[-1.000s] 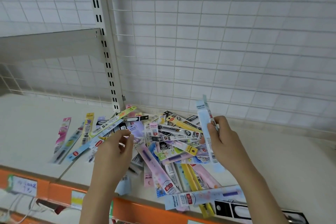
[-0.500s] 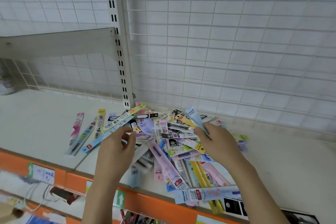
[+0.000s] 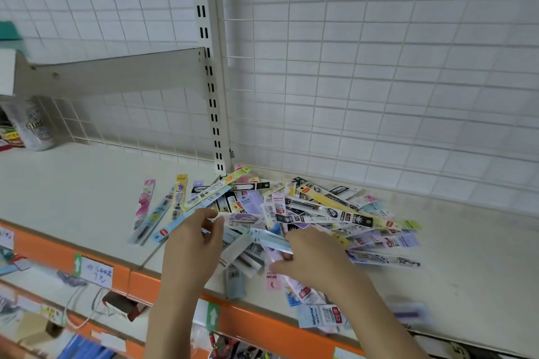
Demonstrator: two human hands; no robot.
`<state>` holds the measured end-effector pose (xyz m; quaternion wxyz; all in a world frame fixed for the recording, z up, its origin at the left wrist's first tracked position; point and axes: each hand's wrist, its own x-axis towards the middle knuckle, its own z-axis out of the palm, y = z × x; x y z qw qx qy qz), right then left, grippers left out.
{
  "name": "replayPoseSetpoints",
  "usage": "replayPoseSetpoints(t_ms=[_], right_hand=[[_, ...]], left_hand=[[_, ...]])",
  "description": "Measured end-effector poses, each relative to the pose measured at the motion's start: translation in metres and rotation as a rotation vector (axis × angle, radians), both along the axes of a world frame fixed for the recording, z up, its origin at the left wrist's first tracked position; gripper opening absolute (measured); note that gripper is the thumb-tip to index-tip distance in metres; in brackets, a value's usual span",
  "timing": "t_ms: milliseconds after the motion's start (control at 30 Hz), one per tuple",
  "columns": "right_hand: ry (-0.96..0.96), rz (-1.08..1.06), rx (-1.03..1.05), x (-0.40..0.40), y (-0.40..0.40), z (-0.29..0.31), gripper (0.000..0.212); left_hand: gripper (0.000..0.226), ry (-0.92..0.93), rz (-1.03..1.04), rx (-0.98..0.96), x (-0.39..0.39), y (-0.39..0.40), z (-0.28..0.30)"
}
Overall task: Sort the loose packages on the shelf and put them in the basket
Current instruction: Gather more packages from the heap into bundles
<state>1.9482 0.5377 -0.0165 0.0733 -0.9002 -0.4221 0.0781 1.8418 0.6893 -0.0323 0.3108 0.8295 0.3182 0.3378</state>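
Pastel packages (image 3: 309,213) heaped, uncountable — two hands: left hand (image 3: 194,245) pinching one, right hand (image 3: 316,256) gripping several.

White wire grid (image 3: 379,67) backs a slotted upright (image 3: 208,67); handwritten price tag (image 3: 97,273) below.

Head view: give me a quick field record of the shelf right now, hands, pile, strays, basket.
left hand: at the pile's left edge, fingers curled, pinching a light blue package
right hand: down on the pile's front, fingers curled round a pale blue package
pile: many long flat packages heaped crosswise on the shelf by the upright post
strays: a pink package and a yellow package lie flat, left of the pile
front edge: some packages overhang the orange rail
basket: not in view
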Motion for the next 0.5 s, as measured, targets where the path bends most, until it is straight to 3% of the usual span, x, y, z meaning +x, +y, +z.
replayPoseSetpoints(t_ms=[167,367,500], right_hand=[[0.112,-0.080,0.192,0.014,-0.002,0.009,0.022],[0.152,-0.229,0.535,0.026,-0.021,0.035,0.032],[0.213,-0.312,0.758,0.028,-0.036,0.043,0.025]], left_hand=[[0.027,0.063,-0.015,0.012,-0.001,-0.001,-0.001],[0.033,0.204,-0.046,0.054,0.016,-0.011,0.005],[0.048,0.533,-0.111,0.136,0.037,-0.019,0.003]])
